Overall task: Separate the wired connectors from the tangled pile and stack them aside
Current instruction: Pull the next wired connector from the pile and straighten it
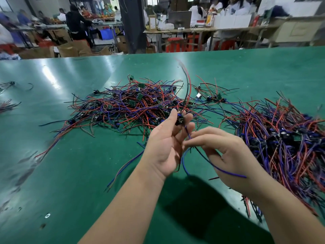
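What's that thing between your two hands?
A blue wire. It hangs from the connector gripped by the left hand, and the right hand pinches it, as the head view shows.

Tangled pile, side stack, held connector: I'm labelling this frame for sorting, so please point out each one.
tangled pile [133,106]: head view, centre of the heap.
side stack [281,136]: head view, middle of the wire bundle.
held connector [179,119]: head view, its dark body.

Fig. Workshop interior seen across a green worktable.
A dark pillar stands mid-room. A wooden bench carries a monitor. Red stools sit beneath it, cardboard boxes lie left, and overhead light glares on the tabletop.
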